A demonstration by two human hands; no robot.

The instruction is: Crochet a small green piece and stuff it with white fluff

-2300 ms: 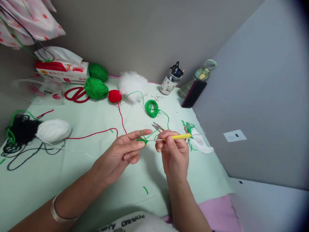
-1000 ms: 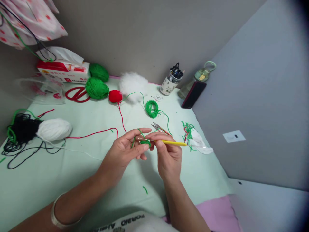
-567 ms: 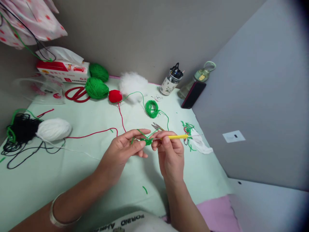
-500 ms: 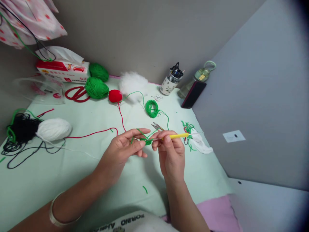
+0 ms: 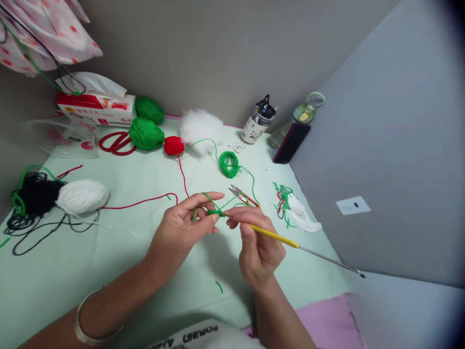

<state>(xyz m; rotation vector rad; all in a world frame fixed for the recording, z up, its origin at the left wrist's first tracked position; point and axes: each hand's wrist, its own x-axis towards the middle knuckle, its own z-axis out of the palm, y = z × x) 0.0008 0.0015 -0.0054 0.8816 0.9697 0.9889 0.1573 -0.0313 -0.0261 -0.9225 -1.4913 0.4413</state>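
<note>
Between thumb and fingers, my left hand [image 5: 181, 225] pinches a small piece of green crochet work [image 5: 217, 212], with green yarn looped over its raised index finger. My right hand [image 5: 259, 242] grips a crochet hook [image 5: 278, 236] by its yellow handle. The hook's left tip meets the green piece, partly hidden by my right fingers; its long metal end points down to the right. Just beyond my right hand lie thread snips [image 5: 244, 196]. A wound coil of green yarn [image 5: 228, 165] rests farther back, a strand trailing from it.
Along the back stand a tissue box [image 5: 98, 109], green yarn balls [image 5: 147, 134], red scissors [image 5: 116, 143], a red ball [image 5: 174, 145], white stuffing [image 5: 201, 130], a pen jar [image 5: 257, 123], a bottle and a phone [image 5: 291, 142]. White yarn [image 5: 83, 195] and black yarn lie left; yarn scraps [image 5: 285, 198] right.
My right hand has turned and lowered, swinging the hook's far metal end down to the right. The snips show more fully. My left hand has shifted slightly left, still holding the green piece.
</note>
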